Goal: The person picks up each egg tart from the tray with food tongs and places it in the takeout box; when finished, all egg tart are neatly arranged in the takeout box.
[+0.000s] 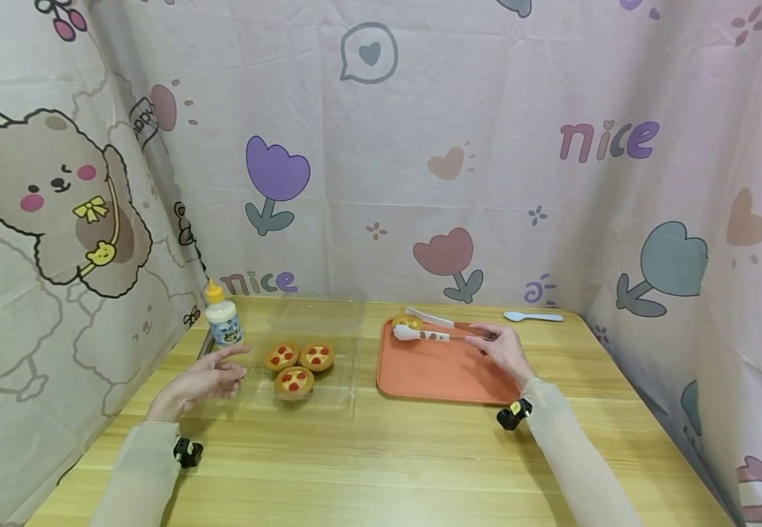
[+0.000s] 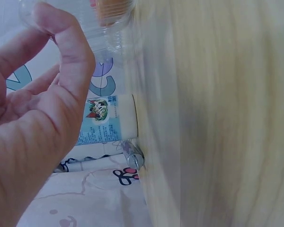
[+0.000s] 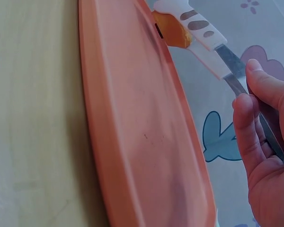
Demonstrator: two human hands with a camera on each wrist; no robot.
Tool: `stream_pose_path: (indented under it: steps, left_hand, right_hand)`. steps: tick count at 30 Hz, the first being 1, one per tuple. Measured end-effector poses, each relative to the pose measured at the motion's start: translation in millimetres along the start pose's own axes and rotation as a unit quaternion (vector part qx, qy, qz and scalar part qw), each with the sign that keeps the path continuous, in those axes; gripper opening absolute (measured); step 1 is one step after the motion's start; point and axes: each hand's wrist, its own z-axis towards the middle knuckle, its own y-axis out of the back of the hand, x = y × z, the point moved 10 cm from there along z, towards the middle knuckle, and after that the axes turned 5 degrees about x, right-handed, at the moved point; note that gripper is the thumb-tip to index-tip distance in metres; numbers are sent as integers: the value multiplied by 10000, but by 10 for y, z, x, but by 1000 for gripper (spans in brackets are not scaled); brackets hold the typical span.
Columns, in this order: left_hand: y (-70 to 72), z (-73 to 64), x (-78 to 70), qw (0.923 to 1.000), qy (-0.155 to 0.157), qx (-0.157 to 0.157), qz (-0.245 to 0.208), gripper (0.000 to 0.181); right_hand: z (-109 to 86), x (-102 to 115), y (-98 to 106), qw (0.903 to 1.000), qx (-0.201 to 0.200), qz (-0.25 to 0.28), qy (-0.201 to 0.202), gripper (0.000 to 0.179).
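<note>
The word "nice" stands twice on the back curtain (image 1: 381,168): once in coloured letters at the upper right, and again low at the left, just above the table (image 1: 381,468). Near the left corner, a small outlined shape on the cloth reads "appy" (its start is unclear). The bottle (image 1: 223,313) has a blue label (image 2: 100,123) with print too blurred to read

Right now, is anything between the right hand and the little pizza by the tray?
Only the tongs the right hand holds; their white ends flank the little pizza at the far left corner of the orange tray. Nothing else visible intervenes.
</note>
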Motion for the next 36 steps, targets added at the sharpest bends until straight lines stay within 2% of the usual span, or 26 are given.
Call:
stream_pose_path:
  steps: [6,18,25,29,36]
  left_hand:
    - [-1,-4,1,10000,-1,-17,10,72]
    - [-1,-3,13,10000,17,-20,-7,71]
    - [8,24,0,10000,14,31,-74,71]
    - [11,26,2,9999,13,55,-112,68]
    - [10,31,26,9998,-18,106,-146,63]
  right_hand:
    - [-18,63,-15,10000,22,-32,74,44]
    - [-39,102,-67,9997,145,162,116,49]
    - [-60,246,-113,9988,225,137,403,51]
    - [-79,316,-183,9981,386,200,425,51]
    - [-143,423,-275,9983,415,189,364,44]
